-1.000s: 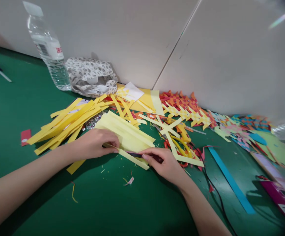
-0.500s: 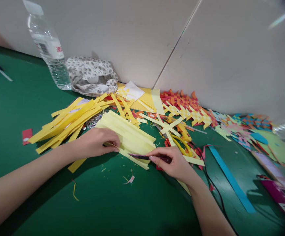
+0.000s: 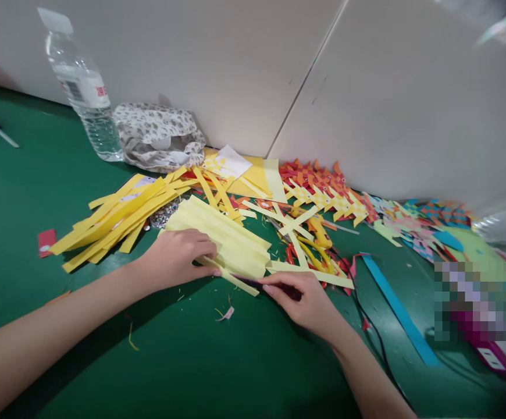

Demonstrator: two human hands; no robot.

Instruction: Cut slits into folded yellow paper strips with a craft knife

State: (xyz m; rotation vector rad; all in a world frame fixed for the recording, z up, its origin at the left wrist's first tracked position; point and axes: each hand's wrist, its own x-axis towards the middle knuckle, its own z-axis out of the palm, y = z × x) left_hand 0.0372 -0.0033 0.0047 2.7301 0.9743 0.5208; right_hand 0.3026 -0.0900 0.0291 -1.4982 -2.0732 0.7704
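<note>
A pale yellow pleated paper sheet (image 3: 220,230) lies on the green table, with a narrow paper strip (image 3: 242,283) parting from its near edge. My left hand (image 3: 183,253) pinches the sheet's near left edge between thumb and fingers. At the right end of that edge, my right hand (image 3: 294,294) is closed around a slim dark knife (image 3: 253,280). Its blade points left and lies between strip and sheet; the paper partly hides it. The handle is mostly covered by my fingers.
Yellow strips (image 3: 113,221) lie behind my left hand. A water bottle (image 3: 85,99) and a patterned cloth pouch (image 3: 161,134) stand by the wall. Woven paper fish (image 3: 314,180), a yellow glue gun (image 3: 320,230), a black cord (image 3: 377,329) and a blue strip (image 3: 399,308) lie rightward.
The knife has slid left along the fold, and more of its blade is hidden by the paper. The near strip stands further apart from the sheet. The view has shifted slightly.
</note>
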